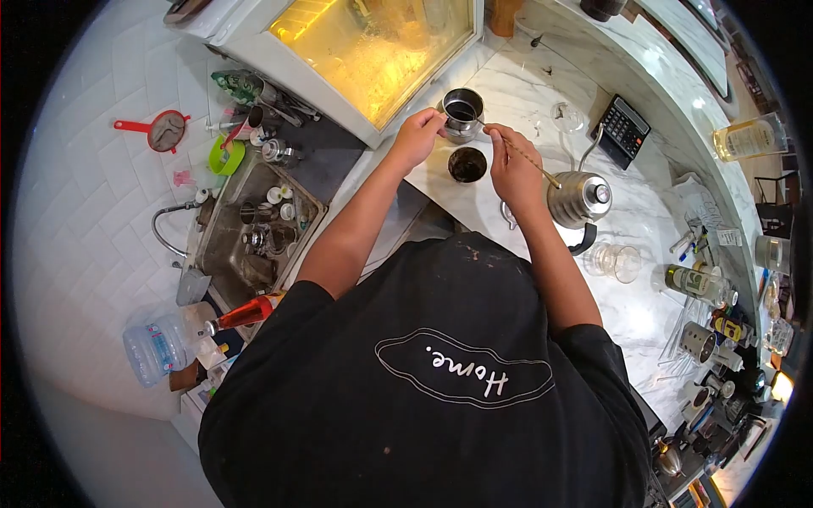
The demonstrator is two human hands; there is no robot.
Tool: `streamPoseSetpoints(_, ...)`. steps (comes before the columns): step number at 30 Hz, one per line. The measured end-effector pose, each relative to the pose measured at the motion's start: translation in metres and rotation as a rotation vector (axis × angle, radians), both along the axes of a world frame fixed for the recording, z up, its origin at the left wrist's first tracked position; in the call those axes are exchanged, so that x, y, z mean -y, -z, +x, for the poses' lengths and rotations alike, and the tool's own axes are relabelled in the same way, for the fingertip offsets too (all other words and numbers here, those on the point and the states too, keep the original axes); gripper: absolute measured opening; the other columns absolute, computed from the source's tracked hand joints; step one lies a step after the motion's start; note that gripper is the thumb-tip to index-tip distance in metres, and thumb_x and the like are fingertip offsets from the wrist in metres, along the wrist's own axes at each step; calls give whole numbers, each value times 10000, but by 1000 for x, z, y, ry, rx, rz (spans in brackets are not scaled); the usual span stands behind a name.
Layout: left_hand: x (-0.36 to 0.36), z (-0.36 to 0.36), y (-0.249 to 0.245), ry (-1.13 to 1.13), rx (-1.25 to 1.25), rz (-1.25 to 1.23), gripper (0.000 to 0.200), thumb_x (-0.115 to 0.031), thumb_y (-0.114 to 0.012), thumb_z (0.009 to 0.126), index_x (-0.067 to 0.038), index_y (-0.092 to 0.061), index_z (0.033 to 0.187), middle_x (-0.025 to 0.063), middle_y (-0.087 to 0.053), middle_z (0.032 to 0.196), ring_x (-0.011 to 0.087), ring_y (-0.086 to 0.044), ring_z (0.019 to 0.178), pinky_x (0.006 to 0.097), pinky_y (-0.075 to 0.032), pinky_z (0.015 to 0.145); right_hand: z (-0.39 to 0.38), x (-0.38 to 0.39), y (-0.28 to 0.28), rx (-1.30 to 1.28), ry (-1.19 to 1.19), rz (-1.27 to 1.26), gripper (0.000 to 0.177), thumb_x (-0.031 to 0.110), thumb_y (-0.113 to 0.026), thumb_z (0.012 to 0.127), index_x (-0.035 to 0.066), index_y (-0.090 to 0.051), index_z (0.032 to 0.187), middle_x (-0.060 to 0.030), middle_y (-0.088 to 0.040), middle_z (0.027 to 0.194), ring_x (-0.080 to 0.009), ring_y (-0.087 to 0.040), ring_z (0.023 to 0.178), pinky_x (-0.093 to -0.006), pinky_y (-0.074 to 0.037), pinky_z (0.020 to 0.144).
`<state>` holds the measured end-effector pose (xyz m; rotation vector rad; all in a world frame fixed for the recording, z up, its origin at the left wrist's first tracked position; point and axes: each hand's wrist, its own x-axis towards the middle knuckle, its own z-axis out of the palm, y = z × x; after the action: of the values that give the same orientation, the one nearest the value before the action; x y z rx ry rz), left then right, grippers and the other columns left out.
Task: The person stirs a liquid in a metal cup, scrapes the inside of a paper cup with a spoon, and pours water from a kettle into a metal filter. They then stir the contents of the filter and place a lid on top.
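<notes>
My left hand (420,137) is closed, with thumb and fingertips pinched at the near left rim of a steel cup (463,127) that has dark contents. My right hand (517,172) grips a long bar spoon with a twisted handle (532,159). One end of the spoon reaches toward the cup's rim; the other points to the right, near the kettle. Just below the steel cup stands a small round container (467,165) with something dark inside. A steel gooseneck kettle (579,199) with a black handle stands right of my right hand.
A black calculator (622,130) and a glass (567,117) lie beyond the kettle. Another glass (625,263) and bottles (696,282) are to the right. The lit display case (381,127) borders my left arm; a sink (222,245) with dishes is farther left.
</notes>
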<state>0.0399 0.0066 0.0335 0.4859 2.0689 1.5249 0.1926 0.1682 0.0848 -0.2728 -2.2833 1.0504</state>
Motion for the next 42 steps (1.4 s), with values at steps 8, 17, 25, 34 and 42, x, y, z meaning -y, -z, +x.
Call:
streamPoseSetpoints(8, 6, -3, 1, 57, 13, 66, 267, -361, -540, 1033, -127, -642, 957, -16, -682, 920, 111, -594, 928, 349, -439, 855, -5, -3, -5, -77, 25, -1, 131, 96, -641, 978, 26, -739, 1029, -172, -731, 1001, -346, -685, 998, -434, -540, 869)
streamPoseSetpoints(17, 1, -12, 2, 79, 33, 57, 266, -331, -553, 1036, -106, -650, 930, -15, -678, 882, 102, -582, 864, 306, -432, 825, -19, -1, -6, -39, 68, 34, 124, 93, -645, 976, 30, -740, 1025, -168, -733, 995, -342, -685, 1018, -427, -537, 879)
streamPoseSetpoints(25, 10, -31, 12, 122, -5, 107, 259, -289, -567, 1034, -75, -646, 911, -1, -671, 856, 87, -562, 831, 282, -423, 797, -21, 7, -9, 17, 63, 18, 132, 91, -650, 969, 49, -738, 1059, -181, -725, 1057, -341, -679, 1046, -428, -531, 904)
streamPoseSetpoints(34, 8, -17, -6, 118, -56, 66, 296, -254, -578, 1030, -28, -620, 845, 14, -641, 806, 92, -563, 811, 276, -444, 765, -11, 11, -9, 78, 76, -8, 164, 86, -574, 1031, 35, -713, 1102, -163, -712, 1100, -322, -679, 1041, -394, -529, 908)
streamPoseSetpoints(42, 9, -19, 15, 167, 18, 164, 268, -226, -575, 1027, -31, -608, 847, 9, -616, 786, 94, -553, 803, 272, -439, 781, -7, 15, -12, 152, 86, 7, 150, 72, -591, 1013, 45, -705, 1108, -153, -721, 1082, -335, -677, 1026, -401, -522, 902)
